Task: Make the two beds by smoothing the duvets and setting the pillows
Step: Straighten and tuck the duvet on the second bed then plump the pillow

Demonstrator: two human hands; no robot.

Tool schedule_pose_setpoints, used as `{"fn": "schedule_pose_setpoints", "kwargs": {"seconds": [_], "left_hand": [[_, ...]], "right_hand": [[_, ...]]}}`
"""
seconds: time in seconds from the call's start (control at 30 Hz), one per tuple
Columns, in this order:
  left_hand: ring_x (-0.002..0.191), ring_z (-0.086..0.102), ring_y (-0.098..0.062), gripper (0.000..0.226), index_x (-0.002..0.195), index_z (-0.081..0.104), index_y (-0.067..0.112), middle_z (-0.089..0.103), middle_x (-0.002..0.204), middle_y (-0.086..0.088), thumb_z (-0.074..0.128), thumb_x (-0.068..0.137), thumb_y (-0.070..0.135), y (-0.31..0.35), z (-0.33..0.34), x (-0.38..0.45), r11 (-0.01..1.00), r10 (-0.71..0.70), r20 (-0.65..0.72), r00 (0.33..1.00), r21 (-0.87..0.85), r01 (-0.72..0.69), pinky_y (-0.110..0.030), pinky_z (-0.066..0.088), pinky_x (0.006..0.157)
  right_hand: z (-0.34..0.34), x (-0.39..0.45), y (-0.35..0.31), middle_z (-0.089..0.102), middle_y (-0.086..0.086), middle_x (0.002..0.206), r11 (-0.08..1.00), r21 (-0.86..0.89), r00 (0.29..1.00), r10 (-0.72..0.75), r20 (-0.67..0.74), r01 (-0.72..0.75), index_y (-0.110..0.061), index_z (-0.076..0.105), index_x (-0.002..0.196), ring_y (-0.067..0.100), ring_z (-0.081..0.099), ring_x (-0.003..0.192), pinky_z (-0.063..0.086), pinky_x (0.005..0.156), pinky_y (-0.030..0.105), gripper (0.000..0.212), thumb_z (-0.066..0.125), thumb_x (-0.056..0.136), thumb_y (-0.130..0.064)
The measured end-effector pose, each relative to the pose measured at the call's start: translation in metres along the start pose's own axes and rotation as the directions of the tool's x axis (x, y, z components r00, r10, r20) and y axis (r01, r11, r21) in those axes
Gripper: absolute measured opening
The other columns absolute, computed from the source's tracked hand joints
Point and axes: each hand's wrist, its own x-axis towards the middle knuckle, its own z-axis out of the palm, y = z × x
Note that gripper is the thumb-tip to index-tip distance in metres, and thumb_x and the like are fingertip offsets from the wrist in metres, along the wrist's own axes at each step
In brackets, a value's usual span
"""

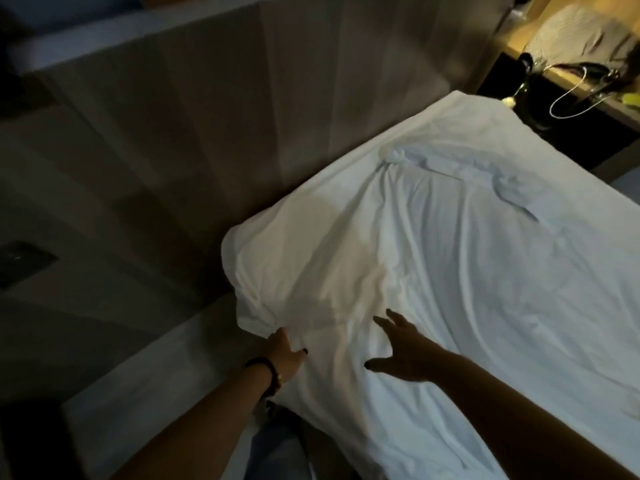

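Note:
A white pillow (304, 258) lies at the head of the bed against the padded headboard (194, 140). A wrinkled white duvet (485, 258) covers the rest of the bed. My left hand (285, 355), with a dark band on its wrist, grips the pillow's near left corner; its fingers are tucked under the fabric and only the thumb shows on top. My right hand (398, 348) hovers with fingers spread just above the sheet beside the pillow, holding nothing.
A lit bedside table (585, 95) with a white cable (571, 98), a dark object and a pale bag stands at the top right. Another bed's pale edge (145, 393) runs along the lower left. The room is dim.

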Motion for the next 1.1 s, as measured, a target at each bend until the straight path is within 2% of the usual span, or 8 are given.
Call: {"fn": "schedule_pose_setpoints", "kwargs": {"seconds": [0.2, 0.37, 0.5, 0.6, 0.7, 0.87, 1.0, 1.1], "left_hand": [[0.133, 0.039, -0.025, 0.07, 0.144, 0.029, 0.012, 0.039, 0.145, -0.006, 0.066, 0.085, 0.02, -0.009, -0.024, 0.083, 0.995, -0.09, 0.079, 0.993, -0.045, 0.093, -0.032, 0.035, 0.108], [0.137, 0.033, -0.027, 0.097, 0.149, 0.015, 0.011, 0.03, 0.151, -0.008, 0.078, 0.076, 0.025, -0.01, -0.014, 0.117, 0.963, -0.161, 0.143, 0.976, -0.194, 0.187, -0.037, 0.031, 0.113], [0.128, 0.045, -0.029, 0.11, 0.144, 0.03, 0.009, 0.042, 0.144, -0.01, 0.087, 0.057, 0.044, -0.016, -0.006, 0.133, 0.94, -0.213, 0.12, 0.97, -0.244, 0.237, -0.044, 0.04, 0.107], [0.117, 0.054, -0.029, 0.087, 0.137, 0.043, 0.006, 0.052, 0.135, -0.011, 0.081, 0.069, 0.045, -0.01, -0.014, 0.128, 0.937, -0.249, 0.229, 0.941, -0.19, 0.294, -0.037, 0.046, 0.098], [0.095, 0.06, -0.024, 0.056, 0.125, 0.058, 0.007, 0.064, 0.113, -0.009, 0.074, 0.08, 0.036, 0.011, -0.025, 0.11, 0.94, -0.158, 0.312, 0.937, -0.244, 0.239, -0.031, 0.049, 0.082], [0.08, 0.066, -0.013, 0.027, 0.107, 0.066, 0.015, 0.069, 0.09, 0.004, 0.071, 0.084, 0.029, 0.053, -0.043, 0.055, 0.918, 0.015, 0.302, 0.953, -0.382, 0.107, -0.018, 0.051, 0.061], [0.081, 0.068, -0.02, 0.026, 0.104, 0.069, 0.011, 0.072, 0.091, -0.002, 0.072, 0.082, 0.025, 0.078, -0.055, 0.003, 0.874, 0.097, 0.2, 0.975, -0.486, 0.013, -0.027, 0.055, 0.072], [0.087, 0.067, -0.023, 0.029, 0.107, 0.069, 0.007, 0.071, 0.096, -0.005, 0.071, 0.083, 0.023, 0.094, -0.065, -0.036, 0.832, 0.151, 0.102, 0.983, -0.55, -0.071, -0.03, 0.054, 0.079]], "right_hand": [[-0.004, 0.063, -0.025, -0.013, -0.003, 0.16, 0.998, 0.069, 1.0, -0.005, -0.02, 0.006, -0.027, 0.005, 0.154, 0.022, 0.005, 0.148, 0.023, 0.116, 0.04, 0.089, 0.059, 0.087, -0.053], [0.013, 0.086, -0.031, -0.012, -0.002, 0.161, 0.99, 0.132, 0.999, 0.038, 0.007, -0.039, -0.026, 0.006, 0.154, 0.02, 0.007, 0.148, 0.026, 0.116, 0.038, 0.089, 0.059, 0.088, -0.052], [0.029, 0.092, -0.03, -0.009, -0.001, 0.161, 0.98, 0.182, 0.997, 0.075, 0.0, -0.074, -0.025, 0.007, 0.154, 0.021, 0.007, 0.148, 0.024, 0.117, 0.038, 0.087, 0.059, 0.088, -0.051], [0.041, 0.086, -0.029, -0.005, 0.0, 0.162, 0.981, 0.169, 0.995, 0.096, 0.009, -0.096, -0.025, 0.01, 0.153, 0.021, -0.004, 0.149, 0.015, 0.119, 0.042, 0.088, 0.059, 0.087, -0.053], [0.046, 0.068, -0.023, 0.0, 0.0, 0.162, 0.988, 0.124, 0.996, 0.09, -0.021, -0.087, -0.025, 0.013, 0.153, 0.022, -0.01, 0.148, 0.007, 0.12, 0.042, 0.091, 0.061, 0.083, -0.058], [0.046, 0.021, -0.02, -0.002, -0.001, 0.162, 0.993, 0.104, 0.997, 0.066, -0.026, -0.063, -0.031, -0.004, 0.152, 0.022, -0.006, 0.148, 0.009, 0.12, 0.048, 0.128, 0.055, 0.053, -0.086], [0.053, -0.013, -0.041, -0.013, -0.003, 0.16, 0.996, 0.076, 0.993, -0.034, -0.117, 0.043, -0.036, -0.022, 0.147, 0.024, -0.005, 0.148, 0.013, 0.119, 0.052, 0.14, 0.066, 0.049, -0.084], [0.061, -0.043, -0.061, -0.019, -0.003, 0.159, 0.992, 0.101, 0.961, -0.047, -0.273, 0.077, -0.037, -0.031, 0.143, 0.023, -0.005, 0.148, 0.014, 0.119, 0.049, 0.145, 0.072, 0.049, -0.078]]}}
